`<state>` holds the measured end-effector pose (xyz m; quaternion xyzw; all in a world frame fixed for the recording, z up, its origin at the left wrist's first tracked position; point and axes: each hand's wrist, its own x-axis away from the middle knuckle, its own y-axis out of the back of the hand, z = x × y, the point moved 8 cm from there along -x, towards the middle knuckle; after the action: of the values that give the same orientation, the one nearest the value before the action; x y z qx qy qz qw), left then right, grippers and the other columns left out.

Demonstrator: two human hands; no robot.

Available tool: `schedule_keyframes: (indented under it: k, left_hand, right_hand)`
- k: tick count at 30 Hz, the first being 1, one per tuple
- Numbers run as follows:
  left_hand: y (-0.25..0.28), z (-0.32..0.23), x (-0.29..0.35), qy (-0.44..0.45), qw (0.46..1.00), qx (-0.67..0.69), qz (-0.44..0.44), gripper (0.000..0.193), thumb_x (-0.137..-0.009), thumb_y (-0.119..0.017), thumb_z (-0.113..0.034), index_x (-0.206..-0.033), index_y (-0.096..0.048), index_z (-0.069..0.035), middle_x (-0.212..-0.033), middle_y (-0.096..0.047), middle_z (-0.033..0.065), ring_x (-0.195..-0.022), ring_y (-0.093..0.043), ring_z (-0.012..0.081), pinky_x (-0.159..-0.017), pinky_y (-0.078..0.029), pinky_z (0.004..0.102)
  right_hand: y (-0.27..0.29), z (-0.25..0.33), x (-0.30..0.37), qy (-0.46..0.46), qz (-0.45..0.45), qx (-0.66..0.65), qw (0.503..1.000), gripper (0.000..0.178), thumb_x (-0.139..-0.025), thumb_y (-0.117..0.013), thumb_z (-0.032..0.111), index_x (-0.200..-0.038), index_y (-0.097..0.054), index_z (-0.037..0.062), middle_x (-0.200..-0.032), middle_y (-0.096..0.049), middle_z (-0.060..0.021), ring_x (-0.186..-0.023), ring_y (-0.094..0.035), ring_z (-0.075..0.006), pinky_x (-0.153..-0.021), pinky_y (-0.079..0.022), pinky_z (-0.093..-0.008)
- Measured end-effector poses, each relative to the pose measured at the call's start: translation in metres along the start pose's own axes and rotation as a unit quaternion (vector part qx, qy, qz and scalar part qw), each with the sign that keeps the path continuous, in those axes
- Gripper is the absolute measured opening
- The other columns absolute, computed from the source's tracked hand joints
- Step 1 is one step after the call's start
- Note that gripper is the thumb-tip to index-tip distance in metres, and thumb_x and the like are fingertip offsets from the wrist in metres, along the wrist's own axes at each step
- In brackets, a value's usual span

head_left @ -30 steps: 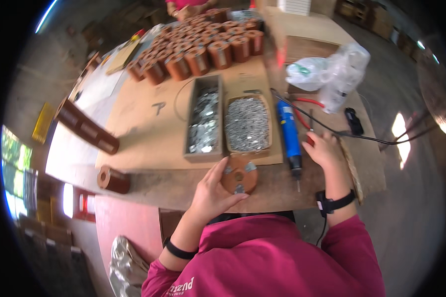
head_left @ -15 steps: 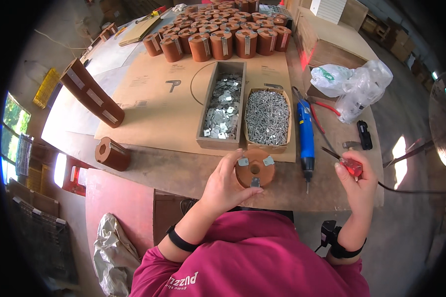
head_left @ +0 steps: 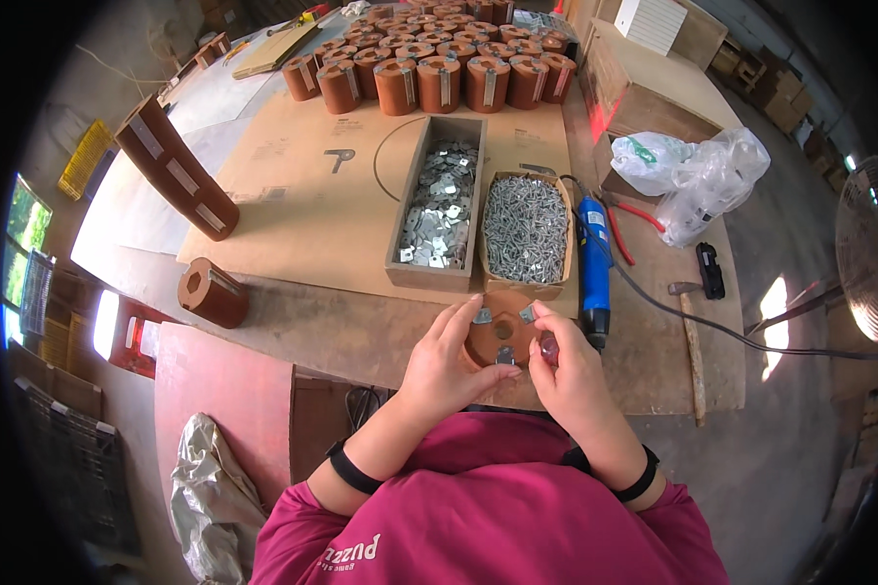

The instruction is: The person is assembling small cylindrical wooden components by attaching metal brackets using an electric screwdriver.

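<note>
Close in front of me, my left hand (head_left: 441,363) is wrapped round the side of a brown cylinder (head_left: 480,343) with a hole in its middle. Three small metal plates sit on its upper face: one at upper left (head_left: 483,316), one at upper right and one near me (head_left: 504,355). My right hand (head_left: 574,372) has its fingertips at the upper-right plate (head_left: 527,314). In its palm it grips a screwdriver by the red handle (head_left: 550,349); the shaft is hidden. Beyond stand a wooden box of metal plates (head_left: 439,229) and a box of screws (head_left: 527,229).
A blue electric screwdriver (head_left: 595,263) with a cable lies right of the screws, beside red-handled pliers (head_left: 639,216), plastic bags (head_left: 717,175) and a hammer (head_left: 691,351). Several brown cylinders (head_left: 396,86) crowd the far end. A cylinder (head_left: 213,292) and a tilted stack (head_left: 178,171) stand left.
My right hand has swung left with the screwdriver, from the table's right side to the cylinder, baring the hammer handle. My left hand keeps its hold on the cylinder.
</note>
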<state>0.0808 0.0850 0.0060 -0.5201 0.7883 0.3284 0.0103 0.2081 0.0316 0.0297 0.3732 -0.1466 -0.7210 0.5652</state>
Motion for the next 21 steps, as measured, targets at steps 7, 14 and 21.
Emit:
schedule_keyframes:
  k: [7,14,21]
  left_hand:
    - [0.001,-0.004,0.002,0.016,1.000,-0.001,-0.015,0.079,-0.055,-0.080,-0.026,-0.118,-0.042,0.001,-0.113,-0.048,0.0208,-0.096,-0.055,0.0333,-0.076,-0.049,0.0353]
    - [-0.002,-0.016,-0.003,-0.042,0.998,0.028,0.047,0.041,-0.060,-0.078,-0.017,-0.093,-0.060,-0.002,-0.127,-0.037,0.0186,-0.094,-0.054,0.0279,-0.076,-0.048,0.0341]
    - [-0.015,-0.030,0.014,-0.052,0.993,0.051,0.092,0.034,-0.059,-0.078,-0.015,-0.086,-0.063,-0.003,-0.126,-0.039,0.0177,-0.074,-0.056,0.0202,-0.064,-0.049,0.0303]
  right_hand:
    - [0.016,-0.007,-0.001,-0.070,-0.022,-0.085,0.994,0.017,-0.079,-0.054,0.001,-0.095,-0.050,0.0018,-0.089,-0.055,-0.0116,-0.070,-0.057,-0.0201,-0.061,-0.047,-0.0272]
    - [0.097,0.048,-0.024,0.114,-0.141,-0.534,0.825,0.028,-0.090,-0.044,0.033,-0.085,-0.041,0.0056,-0.067,-0.045,-0.0063,-0.052,-0.040,-0.0132,-0.046,-0.035,-0.0256]
    - [0.055,0.044,-0.018,0.041,-0.060,-0.570,0.818,0.030,-0.091,-0.039,0.032,-0.078,-0.040,0.0046,-0.057,-0.042,-0.0069,-0.046,-0.037,-0.0132,-0.043,-0.033,-0.0264]
